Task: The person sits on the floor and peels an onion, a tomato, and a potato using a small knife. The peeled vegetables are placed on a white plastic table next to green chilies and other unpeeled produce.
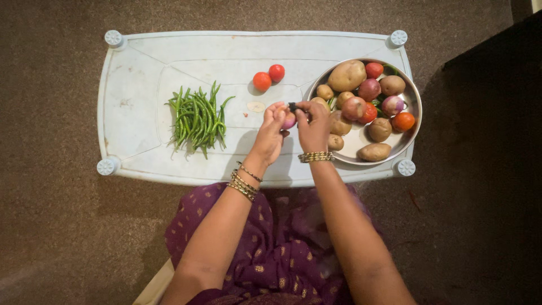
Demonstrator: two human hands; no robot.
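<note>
Above the middle of the pale plastic bench (135, 121), the fingers (278, 113) of the left hand (270, 133) are closed around a small purple onion (289, 122), holding it clear of the surface. The right hand (312, 127) meets it from the other side, its fingers pinched on a small dark object (292, 105) at the onion's top; whether this is a blade or a stalk cannot be told. Both hands hold the onion between them, apparently so one steadies while the other works at it.

Just left of the hands lies a pale scrap (256, 106), possibly a piece of skin. Two red tomatoes (269, 77) sit touching each other beyond it. A loose pile of green beans (196, 118) lies well to the left, apart from everything else.

To the right, a metal bowl (411, 138) rests at the bench's end, close to the right hand, holding potatoes (347, 75), more onions and tomatoes within easy reach.
</note>
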